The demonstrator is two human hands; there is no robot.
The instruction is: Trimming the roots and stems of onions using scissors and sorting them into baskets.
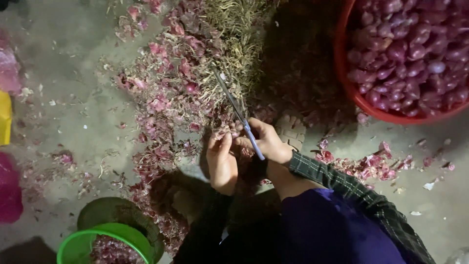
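My right hand (267, 142) grips a pair of scissors (234, 105) with blue handles, blades pointing up and left toward a heap of dry roots and purple skins (205, 63). My left hand (222, 161) sits beside it, fingers curled around something small at the fingertips; what it pinches is too hidden to tell. Both hands hover over the concrete floor (78, 112), just below the heap. A plaid sleeve covers my right forearm.
A red basin (344, 73) full of peeled purple shallots stands at the upper right. A green bowl (80, 242) with trimmings sits at the lower left. Loose skins (371, 164) litter the floor right of my hands. Yellow and pink objects line the left edge.
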